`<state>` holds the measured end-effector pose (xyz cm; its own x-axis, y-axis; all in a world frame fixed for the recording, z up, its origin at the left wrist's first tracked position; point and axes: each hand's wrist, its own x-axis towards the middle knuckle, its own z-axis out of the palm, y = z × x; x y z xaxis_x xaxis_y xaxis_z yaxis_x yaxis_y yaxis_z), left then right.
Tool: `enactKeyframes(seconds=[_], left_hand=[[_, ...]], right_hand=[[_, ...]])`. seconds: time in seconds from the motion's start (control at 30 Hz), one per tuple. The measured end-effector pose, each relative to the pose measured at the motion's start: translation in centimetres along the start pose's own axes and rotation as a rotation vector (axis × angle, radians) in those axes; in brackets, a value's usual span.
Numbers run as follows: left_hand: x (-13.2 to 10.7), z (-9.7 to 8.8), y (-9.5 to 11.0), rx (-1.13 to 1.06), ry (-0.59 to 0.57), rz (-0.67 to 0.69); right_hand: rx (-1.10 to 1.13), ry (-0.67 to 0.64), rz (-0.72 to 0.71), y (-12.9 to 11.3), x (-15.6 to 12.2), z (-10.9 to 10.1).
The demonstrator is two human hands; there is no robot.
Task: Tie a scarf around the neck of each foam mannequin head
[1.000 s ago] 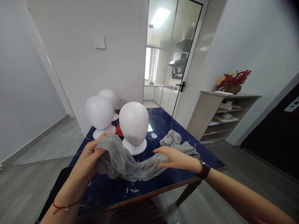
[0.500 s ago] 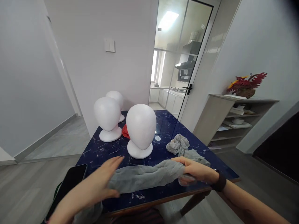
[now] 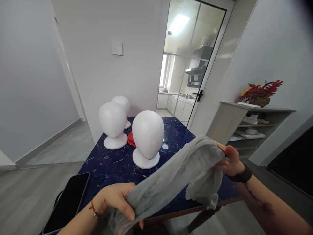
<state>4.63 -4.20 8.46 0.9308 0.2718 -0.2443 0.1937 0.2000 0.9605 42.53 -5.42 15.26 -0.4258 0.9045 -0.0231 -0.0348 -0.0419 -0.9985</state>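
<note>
A long grey scarf (image 3: 168,173) of thin, sheer cloth stretches slantwise between my hands over the table's near edge. At the lower left, my left hand (image 3: 119,199) is closed round one stretch of it, thumb on top. My right hand (image 3: 227,158) grips the scarf higher up on the right, and a loose bunch hangs beneath it. Just beyond the cloth stands a white foam mannequin head (image 3: 148,133), upright on its round base. It is bare, and neither hand touches it.
Two more white heads, a nearer one (image 3: 112,120) and a farther one (image 3: 122,103), stand at the back left. Red cloth (image 3: 131,139) lies behind the front head. A black phone or tablet (image 3: 68,199) rests at the left edge of the dark blue marbled table (image 3: 110,166).
My right hand has risen and moved right, lifting the scarf and the bunched cloth off the table. My left hand, open before, has closed on the scarf.
</note>
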Motion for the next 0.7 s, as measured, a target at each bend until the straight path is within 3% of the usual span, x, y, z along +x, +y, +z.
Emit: enactKeyframes(seconds=[0.13,0.2,0.3,0.4,0.5,0.6,0.7], left_hand=[[-3.1,-1.5,1.2,-0.162,0.268,0.126],[-4.0,-2.7,1.7,-0.216,0.365,0.259],[-4.6,-4.8,2.4,-0.219,0.376,0.473],[-4.4,-6.7,3.7,-0.323,0.442,0.679],[-3.4,-8.0,6.1,-0.648,0.618,0.809],[-1.8,-9.1,8.6,-0.947,0.653,0.821],[-0.1,-10.7,9.2,-1.131,0.611,0.661]], right_hand=[[-0.007,0.114,-0.176,-1.7,2.1,-2.0],[-0.015,0.263,-0.267,-3.3,3.5,-2.5],[0.004,0.425,-0.395,-6.0,6.4,-3.1],[0.076,0.394,-0.488,-8.6,10.2,-3.7],[0.242,0.292,-0.558,-9.9,14.8,-3.9],[0.397,0.233,-0.499,-9.0,19.1,-3.6],[0.444,0.276,-0.347,-6.1,21.7,-3.2]])
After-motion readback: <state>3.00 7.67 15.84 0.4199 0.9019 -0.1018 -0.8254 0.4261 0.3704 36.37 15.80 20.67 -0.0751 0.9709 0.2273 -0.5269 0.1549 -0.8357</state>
